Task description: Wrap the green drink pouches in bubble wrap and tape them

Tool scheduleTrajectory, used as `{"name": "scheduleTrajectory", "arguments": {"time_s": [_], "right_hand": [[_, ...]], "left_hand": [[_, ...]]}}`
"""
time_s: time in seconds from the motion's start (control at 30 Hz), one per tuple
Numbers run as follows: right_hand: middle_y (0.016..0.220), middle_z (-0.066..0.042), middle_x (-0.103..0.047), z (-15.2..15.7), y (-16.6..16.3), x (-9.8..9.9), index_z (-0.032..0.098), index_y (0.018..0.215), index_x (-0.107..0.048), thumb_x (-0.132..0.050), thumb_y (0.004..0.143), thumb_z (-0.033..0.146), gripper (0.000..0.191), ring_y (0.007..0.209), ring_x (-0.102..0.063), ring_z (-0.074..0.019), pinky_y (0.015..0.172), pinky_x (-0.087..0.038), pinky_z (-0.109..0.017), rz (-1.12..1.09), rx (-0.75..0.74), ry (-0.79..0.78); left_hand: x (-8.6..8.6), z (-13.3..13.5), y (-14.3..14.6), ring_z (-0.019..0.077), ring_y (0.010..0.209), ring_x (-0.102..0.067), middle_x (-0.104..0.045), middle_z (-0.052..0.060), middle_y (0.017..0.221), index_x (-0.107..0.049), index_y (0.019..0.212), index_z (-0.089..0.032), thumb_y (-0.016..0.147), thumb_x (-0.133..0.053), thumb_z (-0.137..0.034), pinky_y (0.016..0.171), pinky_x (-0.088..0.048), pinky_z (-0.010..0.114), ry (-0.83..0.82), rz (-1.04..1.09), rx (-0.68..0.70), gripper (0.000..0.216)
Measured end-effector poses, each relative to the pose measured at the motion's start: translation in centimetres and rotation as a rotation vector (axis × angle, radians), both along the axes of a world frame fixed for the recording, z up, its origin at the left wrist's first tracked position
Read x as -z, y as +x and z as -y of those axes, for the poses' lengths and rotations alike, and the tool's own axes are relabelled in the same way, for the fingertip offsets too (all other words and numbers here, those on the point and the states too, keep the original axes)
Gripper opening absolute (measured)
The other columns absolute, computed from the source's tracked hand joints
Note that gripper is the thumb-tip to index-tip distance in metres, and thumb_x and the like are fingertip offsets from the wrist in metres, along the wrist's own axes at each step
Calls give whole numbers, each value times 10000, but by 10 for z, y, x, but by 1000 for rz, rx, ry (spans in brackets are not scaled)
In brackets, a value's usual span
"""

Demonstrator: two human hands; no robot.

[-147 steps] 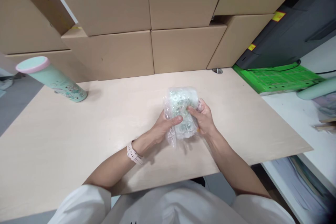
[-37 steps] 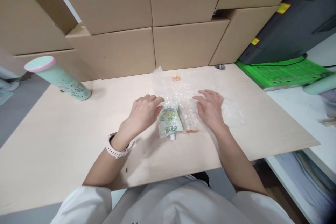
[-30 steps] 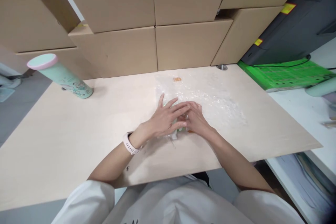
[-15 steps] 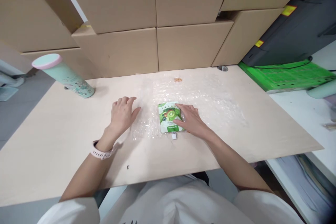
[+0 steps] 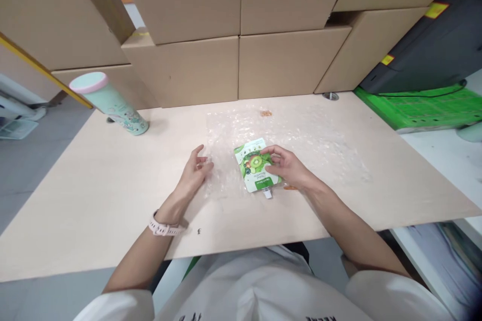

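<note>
A green and white spouted food pouch [image 5: 250, 175] with a kiwi picture lies over the sheet of clear bubble wrap [image 5: 320, 148], its white cap [image 5: 267, 193] pointing toward me. My right hand [image 5: 291, 168] grips the pouch by its right side, thumb on the front and fingers at the edge; the pouch is turned at a slant. At the left edge of the wrap is my left hand [image 5: 194, 173], thumb and fingers apart, with nothing seen between them. Whether its fingertips touch the wrap is hard to make out.
A mint tumbler with a pink rim [image 5: 116, 108] stands at the back left of the wooden table [image 5: 94, 215]. Stacked cardboard boxes [image 5: 188, 72] wall off the back. On the right are a green crate [image 5: 425, 103] and a dark grey case [image 5: 425, 45].
The pouch has turned to a slant, and the fingers of my right hand have closed on its right side. My left hand's fingers have curled somewhat at the wrap's edge. The camera view has shifted slightly.
</note>
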State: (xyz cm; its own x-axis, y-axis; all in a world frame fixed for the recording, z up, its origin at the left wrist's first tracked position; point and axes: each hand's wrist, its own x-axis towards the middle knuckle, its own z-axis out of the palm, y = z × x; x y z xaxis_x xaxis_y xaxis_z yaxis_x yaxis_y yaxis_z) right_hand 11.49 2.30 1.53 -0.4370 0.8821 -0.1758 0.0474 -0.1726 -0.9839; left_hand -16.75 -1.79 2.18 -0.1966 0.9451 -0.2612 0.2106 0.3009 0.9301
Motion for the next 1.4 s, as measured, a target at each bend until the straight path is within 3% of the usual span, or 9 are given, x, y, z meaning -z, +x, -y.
{"name": "scheduleTrajectory", "arguments": {"time_s": [0.17, 0.27, 0.4, 0.57, 0.77, 0.87, 1.03, 1.2, 1.4], "right_hand": [[1142, -40, -683, 2, -23, -21, 243, 1014, -645, -855, 606, 229, 460, 984, -665, -219, 806, -579, -396, -237, 59, -127], [1120, -27, -682, 4, -52, -17, 237, 992, -662, -853, 570, 187, 466, 962, -663, -196, 811, -568, -363, -236, 32, -189], [999, -21, -684, 9, -84, 11, 235, 1017, -635, -776, 619, 186, 425, 887, -672, -190, 736, -562, -326, -143, 16, -193], [1116, -66, -611, 17, -93, 32, 214, 1075, -618, -633, 774, 247, 303, 861, -648, -169, 725, -546, -317, 126, 49, 121], [1082, -64, -559, 25, -86, 19, 214, 1112, -641, -586, 833, 232, 285, 802, -595, -164, 793, -532, -365, 444, 35, 358], [1203, -101, -525, 31, -84, 13, 233, 1238, -596, -609, 850, 233, 387, 953, -587, -237, 849, -520, -425, 634, 53, 550], [1147, -103, -576, 34, -82, 19, 237, 1191, -622, -419, 969, 173, 307, 1076, -539, -264, 901, -491, -423, 630, -111, 858], [1121, -94, -581, 30, -79, 17, 220, 1153, -607, -408, 997, 253, 254, 1014, -588, -213, 854, -494, -363, 492, -115, 746], [1009, -77, -652, 17, -64, -11, 216, 1000, -644, -315, 1008, 559, 475, 919, -621, -203, 823, -487, -349, 293, -94, 276]], "left_hand": [[2, -3, -10, 62, 493, -447, -566, -23, 782, -311, 1487, -171, 737, -667, -249, 450, -330, 192, -44, 185, -31, 833], [14, -4, -17, 74, 519, -488, -557, -49, 740, -378, 1463, -209, 714, -682, -210, 496, -363, 193, 61, -64, -23, 808], [23, -4, -22, 119, 609, -587, -617, -38, 735, -439, 1437, -228, 746, -627, -165, 600, -434, 224, 130, -398, 26, 718], [20, -4, -22, 126, 573, -592, -633, -33, 710, -485, 1396, -185, 795, -571, -179, 597, -438, 238, 112, -398, 58, 607], [16, -2, -20, 120, 541, -578, -615, -37, 686, -507, 1378, -181, 803, -571, -184, 572, -426, 232, 102, -414, 71, 579], [14, 0, -20, 113, 498, -556, -595, -47, 645, -509, 1374, -181, 817, -574, -209, 540, -412, 227, 84, -412, 60, 562], [3, 1, -19, 106, 391, -499, -547, -79, 556, -427, 1416, -145, 821, -614, -293, 449, -380, 219, 23, -89, 6, 641], [-13, 2, -18, 143, 606, -654, -695, 3, 671, -372, 1439, -92, 766, -720, -296, 643, -504, 257, 59, 349, 21, 784], [-7, 13, -1, 225, 1121, -667, -735, 122, 1149, -385, 1451, -184, 853, -707, -311, 1065, -423, 403, 258, 452, 305, 691]]}}
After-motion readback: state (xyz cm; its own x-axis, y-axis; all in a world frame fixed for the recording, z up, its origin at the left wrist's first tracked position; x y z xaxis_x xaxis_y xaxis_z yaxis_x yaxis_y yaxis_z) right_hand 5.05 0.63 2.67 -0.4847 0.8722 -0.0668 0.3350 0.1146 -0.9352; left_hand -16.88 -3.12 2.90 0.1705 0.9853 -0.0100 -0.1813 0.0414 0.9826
